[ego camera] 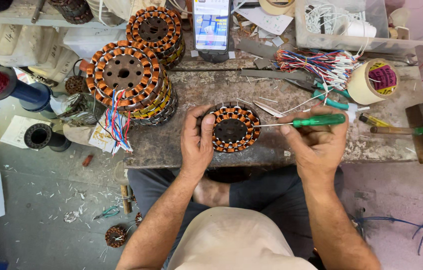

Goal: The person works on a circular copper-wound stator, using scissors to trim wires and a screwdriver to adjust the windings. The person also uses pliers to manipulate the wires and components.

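A round motor stator (233,128) with copper windings lies flat on the worn stone workbench (271,85). My left hand (196,135) grips its left rim, thumb on top. My right hand (317,141) holds a green-handled screwdriver (318,120) sideways, its thin metal tip reaching left to the stator's right edge.
Two stacks of wound stators (130,82) stand at the bench's left, one trailing coloured wires. A phone (211,25) leans upright at the back. A bundle of coloured wires (316,65), a tape roll (374,80) and a clear plastic bin (361,22) sit at right. A hammer (421,130) lies at the far right.
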